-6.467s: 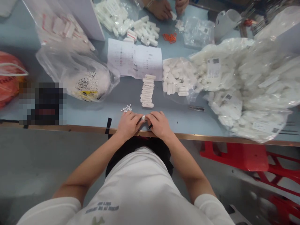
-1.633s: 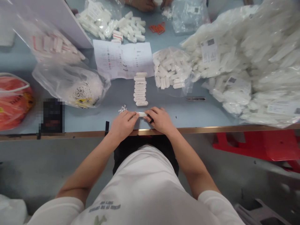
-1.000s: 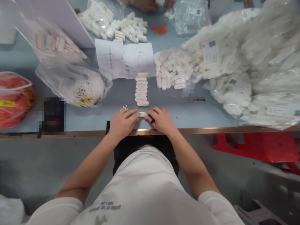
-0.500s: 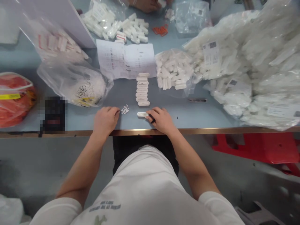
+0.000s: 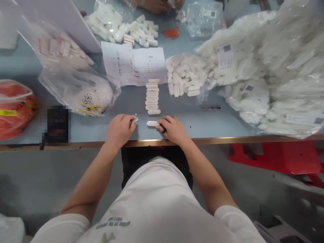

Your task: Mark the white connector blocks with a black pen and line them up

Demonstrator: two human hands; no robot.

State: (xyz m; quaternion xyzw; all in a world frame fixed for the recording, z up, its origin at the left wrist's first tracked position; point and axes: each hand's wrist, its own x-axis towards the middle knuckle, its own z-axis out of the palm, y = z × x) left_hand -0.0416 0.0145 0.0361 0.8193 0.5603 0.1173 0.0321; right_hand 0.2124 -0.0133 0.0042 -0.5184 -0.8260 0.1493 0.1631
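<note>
My right hand point(image 5: 171, 129) is closed on the right end of a white connector housing point(image 5: 153, 124) with rows of small holes. A small black tool point(image 5: 163, 129) also sits in its fingers; its kind is not clear. My left hand point(image 5: 123, 129) is at the small pile of white pins point(image 5: 136, 118), thumb and forefinger pinched together and covering part of it. Whether a pin is between those fingertips is too small to tell. Beyond the held housing, several like white housings point(image 5: 152, 98) lie in a column on the table.
A printed sheet point(image 5: 149, 64) lies behind the column. Clear bags of white parts point(image 5: 186, 74) stand to the right, near metal tweezers or snips point(image 5: 212, 107). Left are a bag of small pieces point(image 5: 95, 98) and an orange bag point(image 5: 15, 108). Another person's hand point(image 5: 158, 5) works opposite.
My left hand has moved right, over the pile of pins, and its fingertips have come together there. My right hand stays on the housing.
</note>
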